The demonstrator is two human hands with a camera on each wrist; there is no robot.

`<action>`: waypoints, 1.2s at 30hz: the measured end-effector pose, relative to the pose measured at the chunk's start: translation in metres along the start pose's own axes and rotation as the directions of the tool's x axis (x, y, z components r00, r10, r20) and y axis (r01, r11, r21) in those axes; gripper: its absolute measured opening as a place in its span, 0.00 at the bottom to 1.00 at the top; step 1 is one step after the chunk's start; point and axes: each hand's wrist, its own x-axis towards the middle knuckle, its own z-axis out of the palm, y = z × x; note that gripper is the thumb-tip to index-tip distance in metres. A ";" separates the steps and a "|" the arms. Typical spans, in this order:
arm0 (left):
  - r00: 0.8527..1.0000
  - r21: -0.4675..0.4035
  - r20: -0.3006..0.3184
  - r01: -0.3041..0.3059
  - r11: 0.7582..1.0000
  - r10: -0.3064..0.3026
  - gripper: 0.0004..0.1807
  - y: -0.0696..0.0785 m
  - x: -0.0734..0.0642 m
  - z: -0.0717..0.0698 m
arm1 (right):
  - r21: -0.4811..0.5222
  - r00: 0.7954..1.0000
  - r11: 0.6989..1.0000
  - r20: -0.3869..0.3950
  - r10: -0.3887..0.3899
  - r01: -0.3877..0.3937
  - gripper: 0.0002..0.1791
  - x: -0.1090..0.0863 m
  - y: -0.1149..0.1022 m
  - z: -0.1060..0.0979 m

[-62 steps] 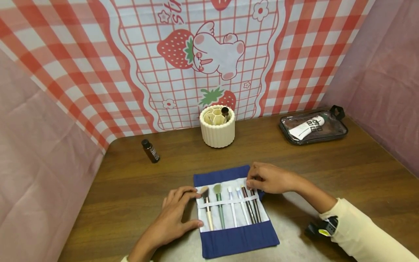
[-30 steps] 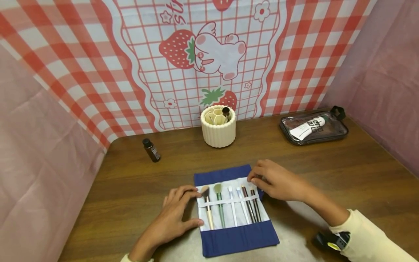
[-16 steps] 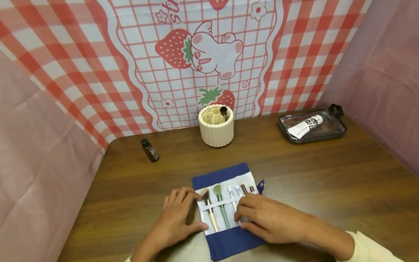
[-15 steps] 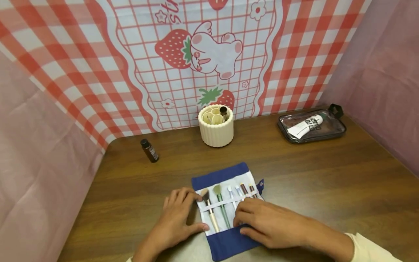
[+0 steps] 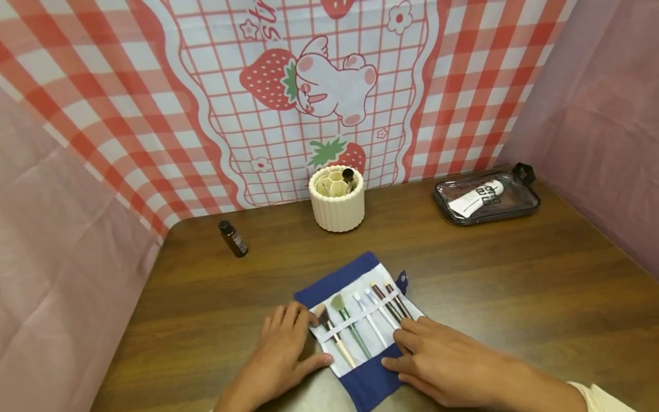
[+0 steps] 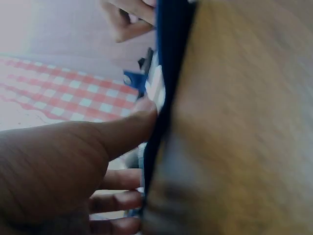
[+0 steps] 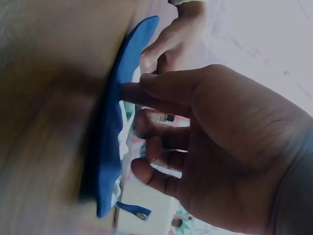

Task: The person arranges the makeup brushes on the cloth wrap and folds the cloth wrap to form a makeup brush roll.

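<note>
A navy brush roll (image 5: pixel 378 380) with a pale lining lies unfolded and turned at an angle on the table. Several makeup brushes sit under its white elastic band, among them a tan-tipped brush (image 5: pixel 337 340) and a green brush (image 5: pixel 351 326). My left hand (image 5: pixel 280 349) rests at the roll's left edge, thumb and fingers spread apart. On the lower right of the roll, my right hand (image 5: pixel 443 357) touches the flap and the ends of the dark-handled brushes, its fingers loosely bent. A small snap strap (image 5: pixel 403 281) sticks out at the roll's right side.
Behind the roll stands a cream ribbed holder (image 5: pixel 337 212) with a dark brush in it. To its left is a small dark bottle (image 5: pixel 233 239). A clear black-edged pouch (image 5: pixel 486 197) with a white tube lies at the back right of the wooden table (image 5: pixel 206 309).
My right hand has come from the roll's upper right corner down to its lower right. The roll has turned anticlockwise, its lower flap swinging right, while my left hand stays at its left edge.
</note>
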 end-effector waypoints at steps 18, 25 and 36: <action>0.951 -0.196 0.221 -0.174 0.965 0.217 0.12 0.012 -0.004 -0.017 | 0.112 0.906 0.916 0.232 0.353 -0.386 0.31 -0.032 0.047 -0.009; 0.927 -0.216 0.173 -0.293 0.932 0.331 0.13 0.006 -0.003 -0.012 | 0.202 0.900 0.891 0.258 0.352 -0.406 0.43 -0.041 0.064 0.000; 0.975 -0.380 0.133 -0.118 0.917 0.180 0.23 -0.011 0.000 -0.001 | 0.256 0.926 0.896 0.202 0.318 -0.363 0.45 -0.046 0.072 0.016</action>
